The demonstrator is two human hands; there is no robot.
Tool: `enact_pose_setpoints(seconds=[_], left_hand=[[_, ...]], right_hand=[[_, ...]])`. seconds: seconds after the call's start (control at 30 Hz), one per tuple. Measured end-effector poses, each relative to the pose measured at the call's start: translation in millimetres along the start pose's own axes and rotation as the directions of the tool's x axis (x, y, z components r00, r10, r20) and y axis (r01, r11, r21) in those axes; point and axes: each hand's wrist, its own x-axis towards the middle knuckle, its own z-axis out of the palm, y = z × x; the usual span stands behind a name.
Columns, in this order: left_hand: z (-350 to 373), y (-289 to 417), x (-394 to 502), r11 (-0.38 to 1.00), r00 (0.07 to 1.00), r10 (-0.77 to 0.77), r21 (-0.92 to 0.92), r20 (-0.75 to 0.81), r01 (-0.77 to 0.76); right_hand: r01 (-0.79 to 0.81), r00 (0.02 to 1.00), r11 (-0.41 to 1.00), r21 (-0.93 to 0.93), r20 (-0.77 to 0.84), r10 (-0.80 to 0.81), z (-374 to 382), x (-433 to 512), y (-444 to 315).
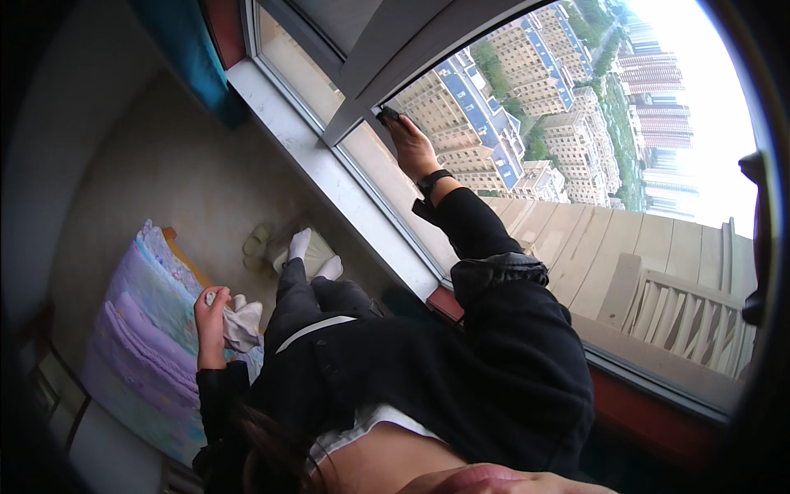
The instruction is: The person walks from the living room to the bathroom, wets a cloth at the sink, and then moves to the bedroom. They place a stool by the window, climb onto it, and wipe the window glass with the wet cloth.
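Note:
My left hand [212, 312], low on the left over the bed's edge, is closed on a crumpled off-white cloth [242, 322] that hangs from the fingers. My right arm reaches up and forward to the window. There my right hand [412, 143], with a black band at the wrist, grips a small dark object [389, 115] at the corner of the grey window frame [357, 114]. What that object is cannot be told. Glass or an opening lies beside the hand; which one is not clear. My feet, in white socks, stand on a pale stool [318, 247].
A white stone windowsill [321, 176] runs between the floor and the window. Green slippers [256, 241] lie beside the stool. A bed with purple and blue bedding [145, 346] is at the left, a teal curtain [191, 58] at the upper left. High-rise buildings stand far below outside.

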Motion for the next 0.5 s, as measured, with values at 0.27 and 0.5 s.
enact_pose_setpoints(seconds=[0.27,0.5], left_hand=[[23,40,34,0.992,0.988,0.129,-0.02,0.09,-0.128],[74,74,60,0.98,0.954,0.196,-0.079,0.225,-0.183]], right_hand=[[-0.2,0.972,0.98,-0.004,-0.128,0.198,-145,-113,124],[-0.571,0.749,0.757,-0.318,-0.579,0.322,-327,-197,298]])
